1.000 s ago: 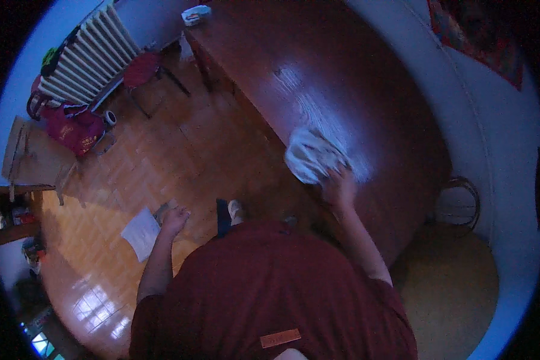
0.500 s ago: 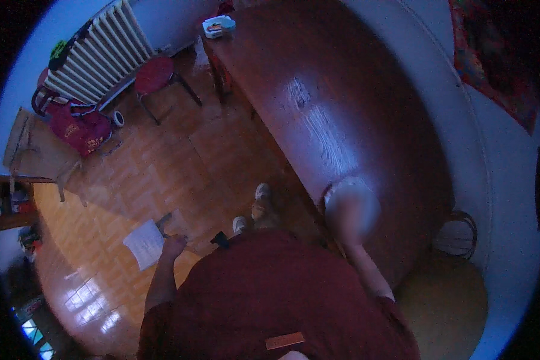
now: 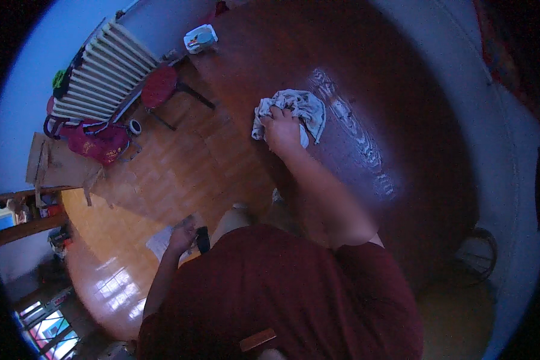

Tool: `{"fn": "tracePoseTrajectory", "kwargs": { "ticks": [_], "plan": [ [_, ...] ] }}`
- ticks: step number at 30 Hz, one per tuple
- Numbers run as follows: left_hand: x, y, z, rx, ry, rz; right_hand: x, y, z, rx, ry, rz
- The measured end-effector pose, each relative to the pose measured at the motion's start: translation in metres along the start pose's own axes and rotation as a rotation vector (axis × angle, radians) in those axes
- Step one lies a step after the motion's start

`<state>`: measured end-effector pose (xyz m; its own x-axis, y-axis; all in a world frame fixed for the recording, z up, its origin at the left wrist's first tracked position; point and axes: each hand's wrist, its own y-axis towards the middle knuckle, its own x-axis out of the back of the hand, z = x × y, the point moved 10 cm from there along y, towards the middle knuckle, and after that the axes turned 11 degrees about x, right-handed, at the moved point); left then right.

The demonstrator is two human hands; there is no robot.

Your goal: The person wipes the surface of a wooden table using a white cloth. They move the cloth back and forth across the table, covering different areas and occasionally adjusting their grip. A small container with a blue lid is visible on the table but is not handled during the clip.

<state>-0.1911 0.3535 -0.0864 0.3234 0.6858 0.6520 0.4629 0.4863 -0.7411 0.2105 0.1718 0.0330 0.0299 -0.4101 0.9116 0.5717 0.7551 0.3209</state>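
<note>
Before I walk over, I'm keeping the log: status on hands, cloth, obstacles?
Right hand on bunched cloth, at left edge of table. Left hand low, off table, grip unclear. White container on far corner, apart from cloth.

Counting two hands (image 3: 282,133) (image 3: 183,235), one cloth (image 3: 309,110), one tabletop (image 3: 366,60).
Also showing one red stool (image 3: 159,87), one ribbed radiator (image 3: 111,69), one maroon bag (image 3: 99,143), one white ring (image 3: 131,126), one cardboard box (image 3: 63,165), one white container (image 3: 200,38), one sheet of paper (image 3: 157,241).

Right hand (image 3: 283,128) outstretched palm-down, left hand (image 3: 183,236) low, perhaps half-curled.
</note>
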Motion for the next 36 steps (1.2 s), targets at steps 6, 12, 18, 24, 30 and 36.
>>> {"fn": "tracePoseTrajectory", "kwargs": {
  "ticks": [6, 12, 18, 24, 30, 36],
  "plan": [
    [0.005, 0.036, 0.005, -0.171, -0.022, -0.012, 0.077, -0.140, -0.032, -0.050, 0.048, 0.045],
    [-0.007, 0.082, -0.008, -0.216, 0.001, 0.096, 0.113, -0.285, -0.034, -0.345, -0.119, 0.111],
    [0.013, 0.099, -0.032, -0.214, -0.051, 0.134, 0.066, -0.133, -0.020, -0.310, -0.132, 0.012],
    [0.053, 0.106, -0.032, -0.288, -0.013, 0.071, 0.038, -0.042, 0.001, -0.187, -0.138, 0.032],
    [0.025, 0.129, 0.021, -0.079, -0.060, 0.118, 0.085, -0.236, 0.005, -0.336, -0.166, 0.142],
    [0.004, 0.133, 0.041, -0.065, 0.061, 0.193, 0.066, -0.186, -0.005, -0.390, -0.247, 0.119]
  ]
}}
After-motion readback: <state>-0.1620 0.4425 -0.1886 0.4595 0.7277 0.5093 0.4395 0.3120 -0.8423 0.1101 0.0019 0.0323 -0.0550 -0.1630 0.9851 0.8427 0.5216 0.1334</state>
